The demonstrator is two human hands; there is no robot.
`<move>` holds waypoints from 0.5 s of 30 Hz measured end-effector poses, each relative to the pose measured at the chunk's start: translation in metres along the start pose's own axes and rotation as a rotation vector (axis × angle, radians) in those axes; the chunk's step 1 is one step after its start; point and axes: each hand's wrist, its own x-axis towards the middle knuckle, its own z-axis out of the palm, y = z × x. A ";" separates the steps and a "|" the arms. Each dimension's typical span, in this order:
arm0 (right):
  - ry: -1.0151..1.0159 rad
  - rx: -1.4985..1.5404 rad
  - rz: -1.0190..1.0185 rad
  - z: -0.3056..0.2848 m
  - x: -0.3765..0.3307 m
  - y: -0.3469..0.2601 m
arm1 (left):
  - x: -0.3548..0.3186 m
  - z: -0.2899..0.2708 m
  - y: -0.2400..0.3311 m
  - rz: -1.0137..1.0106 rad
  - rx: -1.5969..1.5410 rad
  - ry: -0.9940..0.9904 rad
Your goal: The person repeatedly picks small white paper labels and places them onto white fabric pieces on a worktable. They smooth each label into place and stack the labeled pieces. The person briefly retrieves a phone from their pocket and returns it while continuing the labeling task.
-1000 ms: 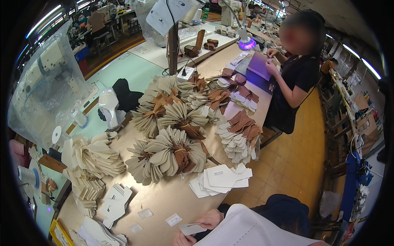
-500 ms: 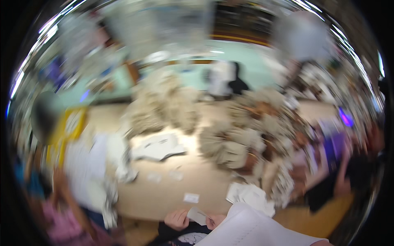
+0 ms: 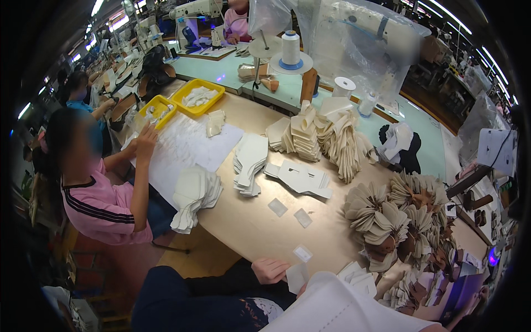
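Note:
My left hand (image 3: 270, 271) is closed, pinching a small white rectangular piece (image 3: 297, 278) by its left side, over the near edge of the table. Only a sliver of my right hand (image 3: 302, 291) shows by the lower right corner of that piece. A large white sheet (image 3: 337, 307) with a dotted line covers the rest, so its fingers are hidden. Just beyond lies a small white rectangle (image 3: 302, 253) on the tabletop. Two more pale rectangles, one on the left (image 3: 277, 207) and one on the right (image 3: 302, 218), lie farther off. Beside the sheet rests a stack of white cut pieces (image 3: 357, 279).
White shaped stacks (image 3: 298, 178) and beige bundles (image 3: 323, 133) stand on the tan table (image 3: 238, 232). Fanned beige-brown bundles (image 3: 387, 216) crowd the right. At left, a person in pink (image 3: 105, 205) works near yellow trays (image 3: 199, 97). Thread spools (image 3: 290, 50) stand at the back.
The view has swung left and sharpened from a blur, bringing the person in pink and the yellow trays farther in. My left hand still grips the small white piece; my right fingers are now more hidden.

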 end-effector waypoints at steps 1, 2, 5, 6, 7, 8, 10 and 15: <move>0.002 -0.013 0.005 0.000 0.001 0.000 | 0.000 -0.001 -0.001 -0.002 -0.008 -0.023; 0.000 -0.028 0.009 0.000 0.000 0.000 | 0.001 -0.001 -0.002 0.014 -0.016 -0.036; -0.001 -0.059 0.013 0.001 -0.001 0.004 | 0.000 -0.003 -0.001 0.001 -0.029 -0.072; 0.010 -0.077 0.026 0.003 -0.001 0.005 | 0.000 -0.003 -0.001 -0.001 -0.032 -0.068; 0.018 -0.092 0.019 0.006 -0.003 0.006 | 0.000 -0.003 -0.001 -0.005 -0.034 -0.076; 0.024 -0.102 0.018 0.008 -0.004 0.008 | 0.000 -0.003 0.000 -0.009 -0.039 -0.070; 0.045 -0.116 0.008 0.013 -0.007 0.012 | 0.001 -0.002 -0.001 -0.007 -0.041 -0.057; 0.053 -0.193 -0.015 0.017 -0.008 0.014 | 0.002 -0.005 -0.002 0.010 -0.056 -0.071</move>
